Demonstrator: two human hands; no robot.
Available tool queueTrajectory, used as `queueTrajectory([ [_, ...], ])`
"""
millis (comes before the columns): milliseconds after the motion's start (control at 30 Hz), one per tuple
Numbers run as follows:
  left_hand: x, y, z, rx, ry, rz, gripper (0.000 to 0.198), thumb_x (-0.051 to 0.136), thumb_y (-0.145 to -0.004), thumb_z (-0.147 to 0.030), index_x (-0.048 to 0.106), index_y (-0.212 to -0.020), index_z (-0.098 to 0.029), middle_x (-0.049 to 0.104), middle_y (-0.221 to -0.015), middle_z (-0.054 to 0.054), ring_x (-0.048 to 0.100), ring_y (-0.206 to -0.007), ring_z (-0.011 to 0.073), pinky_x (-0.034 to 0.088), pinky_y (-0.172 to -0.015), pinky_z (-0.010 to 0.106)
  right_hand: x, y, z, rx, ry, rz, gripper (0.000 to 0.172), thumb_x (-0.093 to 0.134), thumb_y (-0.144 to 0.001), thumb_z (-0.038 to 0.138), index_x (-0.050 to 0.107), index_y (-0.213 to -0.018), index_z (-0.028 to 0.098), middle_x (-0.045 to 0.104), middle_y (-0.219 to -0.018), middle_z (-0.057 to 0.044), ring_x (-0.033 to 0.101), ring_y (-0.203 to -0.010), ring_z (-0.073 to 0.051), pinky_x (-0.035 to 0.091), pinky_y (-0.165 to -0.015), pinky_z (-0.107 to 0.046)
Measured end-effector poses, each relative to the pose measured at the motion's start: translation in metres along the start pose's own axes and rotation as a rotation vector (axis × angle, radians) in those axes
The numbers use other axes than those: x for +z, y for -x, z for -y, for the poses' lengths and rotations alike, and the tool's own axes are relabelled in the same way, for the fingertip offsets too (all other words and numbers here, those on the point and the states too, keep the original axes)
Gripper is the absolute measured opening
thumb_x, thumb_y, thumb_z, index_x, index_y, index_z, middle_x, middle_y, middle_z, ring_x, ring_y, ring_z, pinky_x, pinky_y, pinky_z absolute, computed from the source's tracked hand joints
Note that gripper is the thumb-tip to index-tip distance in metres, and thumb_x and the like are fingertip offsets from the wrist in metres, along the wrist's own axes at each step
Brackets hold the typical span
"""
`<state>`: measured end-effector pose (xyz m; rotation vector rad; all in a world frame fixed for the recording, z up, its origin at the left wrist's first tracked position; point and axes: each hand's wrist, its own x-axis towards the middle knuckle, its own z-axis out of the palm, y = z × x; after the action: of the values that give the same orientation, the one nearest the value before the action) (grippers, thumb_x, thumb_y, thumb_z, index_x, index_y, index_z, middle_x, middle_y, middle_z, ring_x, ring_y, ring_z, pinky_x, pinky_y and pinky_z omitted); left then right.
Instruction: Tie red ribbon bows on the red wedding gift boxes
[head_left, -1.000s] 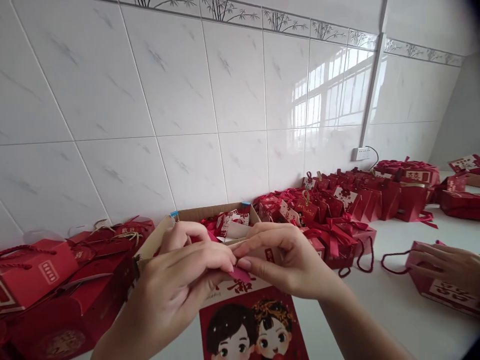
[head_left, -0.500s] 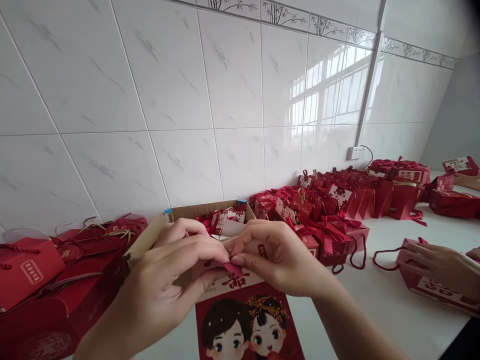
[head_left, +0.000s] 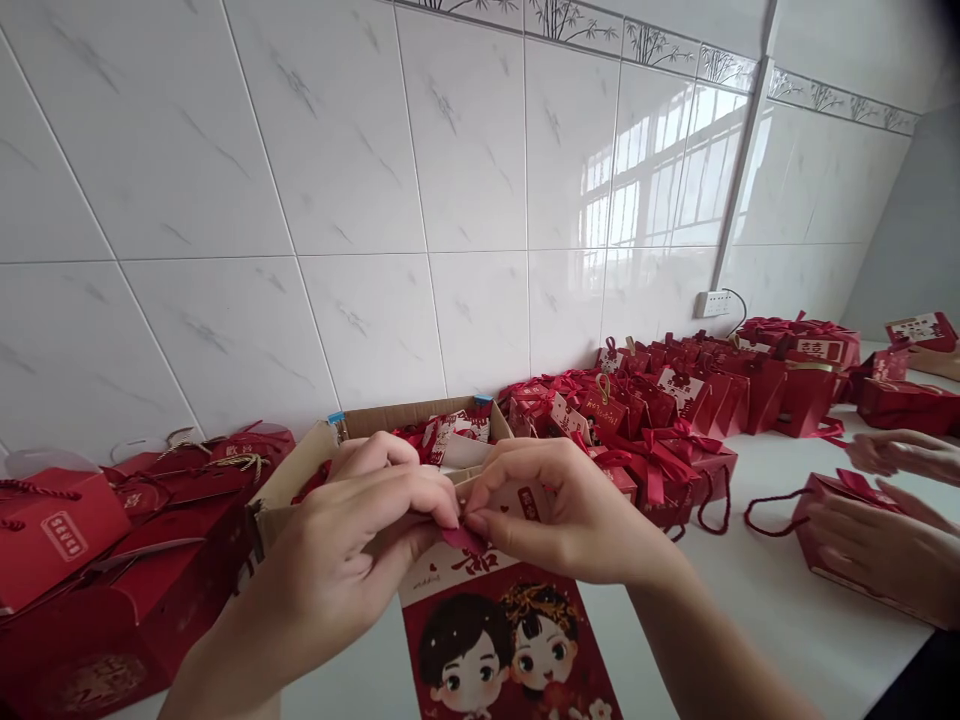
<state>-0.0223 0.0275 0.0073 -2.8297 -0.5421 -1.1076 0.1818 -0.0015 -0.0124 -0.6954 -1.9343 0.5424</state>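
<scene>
My left hand [head_left: 352, 545] and my right hand [head_left: 559, 510] meet in front of me, fingers pinched together on a small red ribbon piece [head_left: 463, 539]. They hover just above a red gift bag [head_left: 510, 650] printed with a cartoon bride and groom, which lies on the white counter [head_left: 757, 610]. Right behind my hands stands an open cardboard box [head_left: 420, 425] holding red and white tags.
Red gift boxes [head_left: 97, 560] pile up at the left. Many more red boxes and bags [head_left: 675, 410] line the tiled wall to the right. At the right edge another person's hands [head_left: 885, 530] hold a red box with a cord handle [head_left: 825, 515].
My hands stay pinched on the ribbon and have barely shifted. At the right, the other person's second hand has come into view above their red box.
</scene>
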Motion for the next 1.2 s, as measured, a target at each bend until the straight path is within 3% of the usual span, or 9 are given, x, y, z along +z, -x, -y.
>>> queueTrajectory([
  [400, 0.006, 0.001, 0.008, -0.067, -0.203, -0.065, 0.020, 0.051, -0.082, -0.006, 0.057, -0.084, -0.025, 0.059, -0.076, -0.005, 0.051, -0.076, 0.0140, 0.033, -0.075, 0.031, 0.010, -0.005, -0.010, -0.044, 0.184, -0.165, 0.009, 0.060, -0.076, 0.008, 0.066, -0.079, 0.014, 0.060, -0.075, -0.002, 0.055, -0.066, -0.010, 0.045, -0.061, -0.022],
  [600, 0.006, 0.002, 0.005, -0.098, -0.247, -0.115, 0.014, 0.057, -0.083, -0.012, 0.059, -0.084, -0.027, 0.057, -0.074, -0.005, 0.052, -0.074, 0.0140, 0.033, -0.077, 0.032, 0.005, -0.006, -0.018, -0.136, 0.143, -0.131, 0.020, 0.053, -0.083, 0.006, 0.066, -0.094, 0.017, 0.063, -0.085, -0.003, 0.059, -0.074, -0.011, 0.047, -0.064, -0.023],
  [800, 0.012, 0.002, -0.004, -0.233, -0.316, -0.137, 0.007, 0.059, -0.083, -0.020, 0.059, -0.086, -0.026, 0.055, -0.075, -0.003, 0.051, -0.075, 0.0159, 0.034, -0.079, 0.033, 0.012, -0.005, -0.020, -0.119, 0.189, -0.165, 0.026, 0.049, -0.088, 0.010, 0.046, -0.111, 0.023, 0.066, -0.092, -0.001, 0.062, -0.077, -0.011, 0.048, -0.064, -0.023],
  [933, 0.009, 0.000, -0.006, -0.234, -0.342, -0.145, 0.007, 0.056, -0.085, -0.018, 0.056, -0.086, -0.025, 0.057, -0.074, -0.005, 0.053, -0.070, 0.0145, 0.033, -0.082, 0.035, 0.014, -0.004, -0.019, -0.113, 0.272, -0.174, 0.023, 0.046, -0.091, 0.013, 0.046, -0.111, 0.024, 0.066, -0.101, -0.003, 0.065, -0.088, -0.014, 0.049, -0.071, -0.024],
  [1200, 0.009, 0.001, -0.007, -0.212, -0.360, -0.185, 0.010, 0.055, -0.085, -0.014, 0.053, -0.088, -0.024, 0.061, -0.077, -0.004, 0.055, -0.073, 0.0154, 0.034, -0.082, 0.036, 0.018, -0.004, -0.017, -0.152, 0.382, -0.130, 0.024, 0.040, -0.092, 0.011, 0.049, -0.111, 0.024, 0.065, -0.101, -0.006, 0.062, -0.088, -0.017, 0.048, -0.072, -0.028],
])
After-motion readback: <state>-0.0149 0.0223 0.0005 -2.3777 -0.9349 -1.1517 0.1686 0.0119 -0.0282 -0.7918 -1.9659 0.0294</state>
